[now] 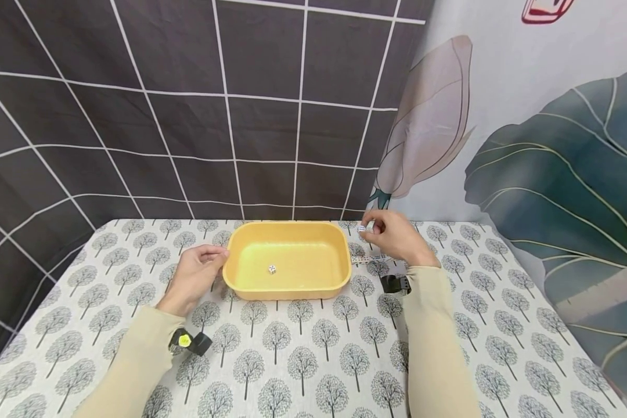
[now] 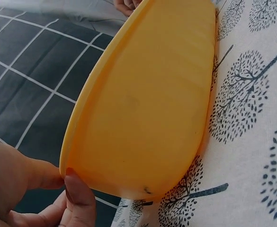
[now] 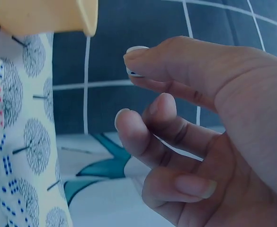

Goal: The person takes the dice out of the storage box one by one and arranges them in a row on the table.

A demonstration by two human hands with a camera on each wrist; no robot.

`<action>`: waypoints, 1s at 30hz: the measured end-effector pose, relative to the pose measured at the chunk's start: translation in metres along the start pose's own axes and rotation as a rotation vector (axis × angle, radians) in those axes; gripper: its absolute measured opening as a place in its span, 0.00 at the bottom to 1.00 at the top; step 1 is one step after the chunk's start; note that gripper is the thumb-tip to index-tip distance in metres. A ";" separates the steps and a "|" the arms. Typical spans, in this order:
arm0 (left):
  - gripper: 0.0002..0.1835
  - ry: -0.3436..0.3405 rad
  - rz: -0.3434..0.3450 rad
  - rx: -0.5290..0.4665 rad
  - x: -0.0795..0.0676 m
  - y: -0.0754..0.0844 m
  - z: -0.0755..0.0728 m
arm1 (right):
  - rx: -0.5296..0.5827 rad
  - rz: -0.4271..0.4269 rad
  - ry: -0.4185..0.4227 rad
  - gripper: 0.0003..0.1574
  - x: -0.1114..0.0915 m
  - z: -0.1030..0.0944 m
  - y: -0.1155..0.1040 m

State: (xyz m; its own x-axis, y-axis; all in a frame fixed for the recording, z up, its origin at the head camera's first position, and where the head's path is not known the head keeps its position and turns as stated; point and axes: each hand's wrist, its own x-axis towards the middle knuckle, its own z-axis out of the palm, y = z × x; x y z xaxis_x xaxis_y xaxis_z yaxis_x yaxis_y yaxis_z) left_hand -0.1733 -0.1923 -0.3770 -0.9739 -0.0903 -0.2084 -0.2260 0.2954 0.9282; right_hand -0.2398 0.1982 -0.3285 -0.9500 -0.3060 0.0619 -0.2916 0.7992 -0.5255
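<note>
A yellow plastic basin (image 1: 287, 295) sits on the table, with one white die (image 1: 272, 269) lying on its floor. My left hand (image 1: 195, 276) pinches the basin's left rim between thumb and fingertips, as the left wrist view shows close up. Beyond the opposite side, my right hand (image 1: 397, 237) is raised beside the right rim. Between its thumb and index finger it pinches a small white die (image 1: 361, 229), mostly covered by the fingertips in the right wrist view. The other fingers of that hand curl loosely below.
Several white dice (image 1: 366, 259) with coloured dots lie in a row right of the basin, partly under the right hand. A tree-print cloth (image 1: 300, 366) covers the table. Behind it hangs a dark grid-patterned curtain (image 1: 261, 133), with a floral curtain (image 1: 528, 145) on the right.
</note>
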 end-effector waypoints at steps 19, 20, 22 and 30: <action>0.21 0.034 -0.016 0.026 -0.001 0.000 0.002 | 0.003 0.102 0.059 0.12 -0.017 -0.021 0.032; 0.22 0.037 -0.020 0.029 -0.001 0.000 0.003 | 0.006 0.107 0.058 0.12 -0.018 -0.022 0.034; 0.22 0.043 -0.027 0.032 -0.001 0.000 0.003 | 0.005 0.116 0.056 0.12 -0.019 -0.024 0.037; 0.21 0.056 -0.018 0.029 0.000 0.000 0.005 | -0.014 0.156 0.097 0.15 -0.026 -0.028 0.054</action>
State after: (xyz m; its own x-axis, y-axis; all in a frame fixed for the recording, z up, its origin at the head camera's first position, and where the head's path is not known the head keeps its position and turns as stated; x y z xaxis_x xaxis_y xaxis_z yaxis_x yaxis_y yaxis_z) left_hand -0.1733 -0.1876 -0.3781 -0.9671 -0.1490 -0.2063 -0.2446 0.3209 0.9150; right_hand -0.2339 0.2643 -0.3347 -0.9899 -0.1271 0.0625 -0.1409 0.8402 -0.5236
